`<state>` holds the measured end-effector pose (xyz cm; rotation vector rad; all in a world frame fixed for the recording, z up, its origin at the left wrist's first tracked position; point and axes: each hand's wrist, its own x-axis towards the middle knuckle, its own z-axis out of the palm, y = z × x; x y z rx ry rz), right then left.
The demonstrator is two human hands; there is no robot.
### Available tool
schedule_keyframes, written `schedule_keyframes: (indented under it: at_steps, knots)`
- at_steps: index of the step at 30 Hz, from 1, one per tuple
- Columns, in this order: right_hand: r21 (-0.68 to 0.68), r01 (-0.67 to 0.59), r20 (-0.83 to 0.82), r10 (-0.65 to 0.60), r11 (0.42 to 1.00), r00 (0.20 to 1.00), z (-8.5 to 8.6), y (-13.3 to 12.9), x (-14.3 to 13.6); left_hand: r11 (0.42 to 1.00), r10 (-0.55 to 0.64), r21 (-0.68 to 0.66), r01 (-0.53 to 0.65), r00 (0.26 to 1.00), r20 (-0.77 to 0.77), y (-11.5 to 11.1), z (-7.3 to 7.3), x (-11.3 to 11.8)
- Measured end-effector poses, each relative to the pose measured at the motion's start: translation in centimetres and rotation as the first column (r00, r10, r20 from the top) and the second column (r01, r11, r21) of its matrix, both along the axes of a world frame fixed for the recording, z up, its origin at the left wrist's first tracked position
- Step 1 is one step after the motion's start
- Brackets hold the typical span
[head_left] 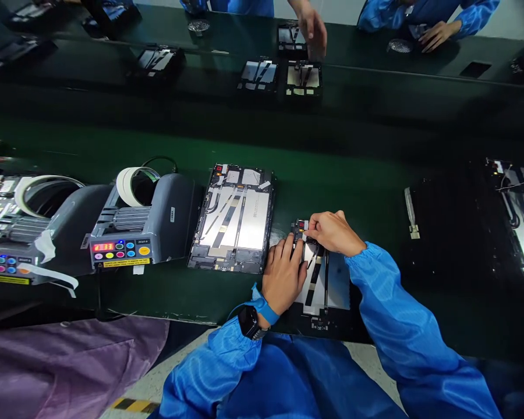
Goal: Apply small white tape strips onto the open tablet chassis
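two hands on one opened tablet at the near edge of the green belt: left hand lies flat, fingers spread on its left side, right hand pinches a small part at its top corner; second opened tablet just left.

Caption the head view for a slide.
Both hands, left hand and right hand, press on an opened tablet on the green belt, beside a tape dispenser.
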<state>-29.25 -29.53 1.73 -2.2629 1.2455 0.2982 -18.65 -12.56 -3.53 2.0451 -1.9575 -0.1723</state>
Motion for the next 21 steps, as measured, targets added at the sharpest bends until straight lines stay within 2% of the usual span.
schedule_keyframes:
  at_steps: [12, 21]
  knots:
    - [-0.041, 0.051, 0.006, -0.051, 0.998, 0.999, -0.3, -0.5, 0.0, 0.999, -0.008, -0.054, 0.003, 0.997, -0.076, -0.1, 0.0, 0.2]
    - [-0.08, 0.028, 0.001, -0.028, 0.996, 1.0, -0.5, -0.6, 0.0, 0.998, -0.052, 0.023, 0.052, 0.998, 0.025, -0.3, 1.0, 0.3]
